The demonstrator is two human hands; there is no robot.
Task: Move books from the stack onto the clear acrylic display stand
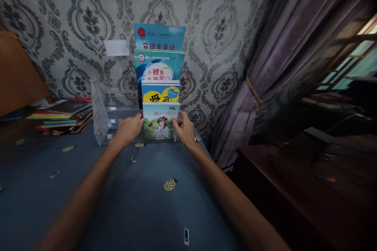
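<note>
A clear acrylic book rack stands on the table against the wall, with books in stepped rows on its right side. In front is a book with a cartoon figure on a green and pale blue cover. My left hand is closed at that book's left edge, fingertips against it. On the other side, my right hand grips the right edge, thumb on the cover and fingers partly hidden. Behind it rise a yellow and blue book, a teal book and a blue book at the top.
A stack of books lies left of the rack. The table wears a blue cloth with pineapple prints. A blank white label tops the rack's left side. To the right are a tied purple curtain and a dark red cabinet.
</note>
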